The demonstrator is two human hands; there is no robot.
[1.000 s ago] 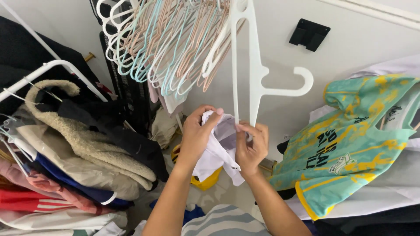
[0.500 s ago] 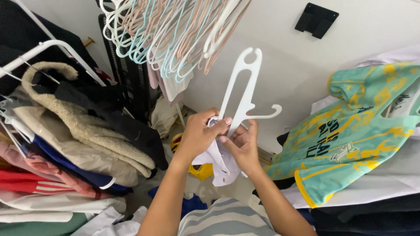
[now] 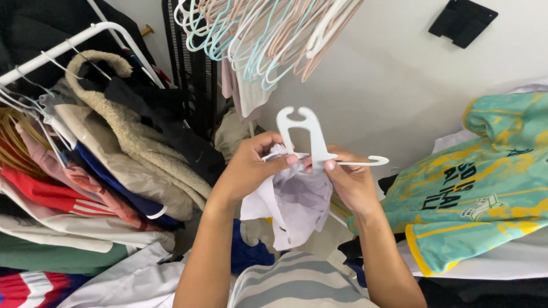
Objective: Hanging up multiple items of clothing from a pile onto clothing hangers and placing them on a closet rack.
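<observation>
A person works a white plastic hanger point(image 3: 311, 140) into a pale lilac garment point(image 3: 297, 202), both held out at chest height in front of a white wall point(image 3: 377, 85). The left hand point(image 3: 248, 168) is clenched on a bunch of the fabric just left of the hanger's neck, thumb and forefinger pinching the cloth up against the plastic. The right hand point(image 3: 351, 182) grasps the hanger where its arm leaves the neck, apparently to keep it steady while the cloth is gathered around it. The hanger is tipped, its hook end upward and one arm jutting right (the other arm is hidden by the hands and cloth, so whether it is already inside the garment cannot be told). Above the hanger, a cluster of empty pastel hangers point(image 3: 268, 34) dangles. Left of it, a white clothes rail point(image 3: 68, 45) sags under packed coats and shirts. Right of it, a teal and yellow jersey point(image 3: 479, 188) lies spread flat on a pile.
</observation>
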